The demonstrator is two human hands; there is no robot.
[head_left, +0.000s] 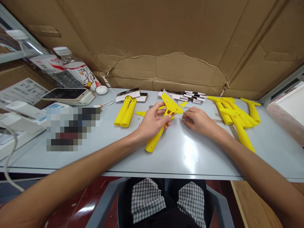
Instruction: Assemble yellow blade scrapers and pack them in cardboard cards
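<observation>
A yellow scraper (155, 139) with a wide triangular head is gripped around its neck by my left hand (155, 122), its handle slanting down and left over the grey table. My right hand (196, 120) rests low at the table just right of the scraper head, fingers bent and pressed together near small metal screws or nuts; what its fingertips hold, if anything, is too small to name. Other yellow pieces (140, 113) lie behind my left hand, partly hidden.
Two yellow handles (128, 114) lie left of centre by black-and-white cards (142, 97). Further cards (193, 96) sit at the back. Several yellow scraper parts (241, 129) are piled right. A phone (64, 94) and bottles (82, 71) stand left, before a cardboard wall (166, 38).
</observation>
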